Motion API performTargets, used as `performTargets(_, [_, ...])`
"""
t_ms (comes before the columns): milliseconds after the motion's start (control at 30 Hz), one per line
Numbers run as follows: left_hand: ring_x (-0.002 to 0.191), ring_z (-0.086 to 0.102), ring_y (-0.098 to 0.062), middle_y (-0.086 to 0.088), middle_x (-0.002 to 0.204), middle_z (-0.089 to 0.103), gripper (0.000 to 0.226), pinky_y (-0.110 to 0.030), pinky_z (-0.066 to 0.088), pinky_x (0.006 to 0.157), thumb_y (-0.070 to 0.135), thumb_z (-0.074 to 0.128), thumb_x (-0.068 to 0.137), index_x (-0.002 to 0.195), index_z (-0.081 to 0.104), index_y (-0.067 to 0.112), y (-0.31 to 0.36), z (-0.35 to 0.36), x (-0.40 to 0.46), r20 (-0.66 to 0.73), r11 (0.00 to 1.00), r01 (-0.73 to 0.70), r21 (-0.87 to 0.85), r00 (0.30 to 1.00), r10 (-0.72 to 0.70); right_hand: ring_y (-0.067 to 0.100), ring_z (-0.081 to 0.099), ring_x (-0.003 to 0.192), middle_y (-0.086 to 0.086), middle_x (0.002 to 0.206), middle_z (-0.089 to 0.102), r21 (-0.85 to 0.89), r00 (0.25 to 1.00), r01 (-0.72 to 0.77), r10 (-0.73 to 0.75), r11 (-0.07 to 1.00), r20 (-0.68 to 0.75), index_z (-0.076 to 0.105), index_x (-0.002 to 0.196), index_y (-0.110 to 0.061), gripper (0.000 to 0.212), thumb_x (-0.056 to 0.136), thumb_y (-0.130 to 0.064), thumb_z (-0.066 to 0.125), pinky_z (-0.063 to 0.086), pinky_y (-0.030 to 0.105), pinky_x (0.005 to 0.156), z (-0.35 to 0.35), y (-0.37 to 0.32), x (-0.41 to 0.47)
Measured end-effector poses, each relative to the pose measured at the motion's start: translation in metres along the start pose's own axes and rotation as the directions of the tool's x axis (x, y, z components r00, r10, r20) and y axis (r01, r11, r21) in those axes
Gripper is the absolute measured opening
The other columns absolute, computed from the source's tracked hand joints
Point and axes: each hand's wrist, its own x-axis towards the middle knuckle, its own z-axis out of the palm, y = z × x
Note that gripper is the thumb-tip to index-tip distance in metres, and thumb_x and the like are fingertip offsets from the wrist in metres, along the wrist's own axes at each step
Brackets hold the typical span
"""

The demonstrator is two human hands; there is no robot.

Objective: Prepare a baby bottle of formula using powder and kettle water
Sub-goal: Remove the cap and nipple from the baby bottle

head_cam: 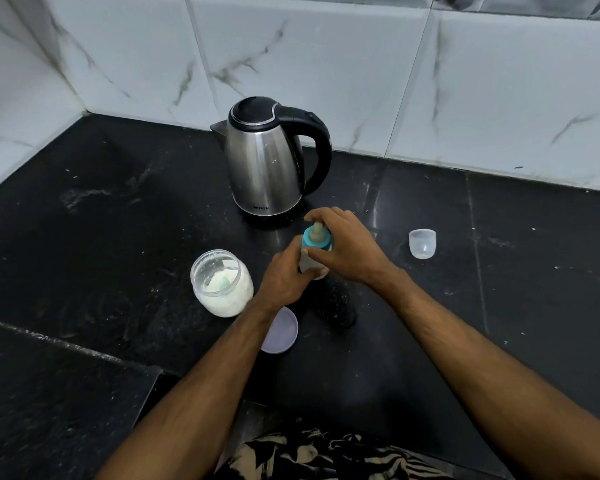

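Black stone counter meets white marble-veined tiles.

Bare arms, patterned garment at bottom edge.
Both forearms bare to the frame edge, no sleeves, no watch, bands or rings visible on left hand or right hand. Fingers bare, no gloves. Garment at lower centre: dark fabric with cream, leaf-like or striped print; cut unclear, only a small part shows.
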Motion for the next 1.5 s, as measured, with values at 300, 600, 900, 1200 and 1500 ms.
performTargets(300, [0.112,0.054,-0.005,0.017,0.12,0.056,0.059,-0.024,0.043,0.095,0.017,0.075,0.081,0.132,0.048,0.027,0.0,0.002,0.001,-0.019,0.999,-0.042,0.004,0.999,0.042,0.007,0.05,0.103,0.002,0.115,0.051,0.152,0.995,-0.014,0.029,0.988,-0.098,0.061,0.131,-0.02,0.047,0.086,-0.021,0.075,0.039,0.006,0.088,-0.033,0.023,-0.017])
performTargets(600, [0.113,0.059,-0.012,0.011,0.12,0.061,0.057,-0.029,0.047,0.097,0.017,0.078,0.079,0.129,0.051,0.02,0.003,0.001,0.001,-0.029,0.998,-0.054,-0.012,0.998,0.054,0.006,0.047,0.099,-0.005,0.115,0.047,0.1,0.983,-0.157,0.166,0.982,-0.08,0.058,0.109,-0.021,0.041,0.077,-0.013,0.082,0.046,0.023,0.081,-0.046,0.084,-0.07])
performTargets(900, [0.113,0.059,-0.012,0.01,0.121,0.061,0.057,-0.028,0.047,0.099,0.016,0.079,0.079,0.129,0.051,0.021,0.006,0.002,-0.001,-0.024,0.998,-0.03,-0.056,0.999,0.029,0.018,0.057,0.1,-0.012,0.108,0.053,0.069,0.968,-0.24,0.244,0.968,-0.058,0.052,0.108,-0.025,0.048,0.075,-0.005,0.081,0.052,0.044,0.087,-0.054,0.118,-0.098])
performTargets(1200, [0.117,0.058,-0.013,0.007,0.125,0.06,0.06,-0.032,0.047,0.102,0.018,0.079,0.08,0.132,0.049,0.021,0.007,0.002,-0.002,-0.018,0.998,-0.023,-0.057,1.0,0.022,0.005,0.053,0.093,-0.017,0.107,0.049,-0.014,0.966,-0.258,0.257,0.966,-0.028,0.046,0.11,-0.036,0.056,0.077,-0.004,0.078,0.04,0.013,0.075,-0.052,0.128,-0.106])
performTargets(1500, [0.113,0.059,-0.011,0.012,0.121,0.06,0.059,-0.027,0.047,0.098,0.02,0.079,0.08,0.131,0.049,0.022,0.005,0.002,-0.002,-0.022,0.998,-0.036,-0.045,0.999,0.035,0.013,0.047,0.107,-0.009,0.119,0.045,-0.036,0.968,-0.249,0.248,0.968,-0.034,0.049,0.114,-0.031,0.056,0.075,-0.005,0.081,0.043,0.026,0.09,-0.051,0.126,-0.106])
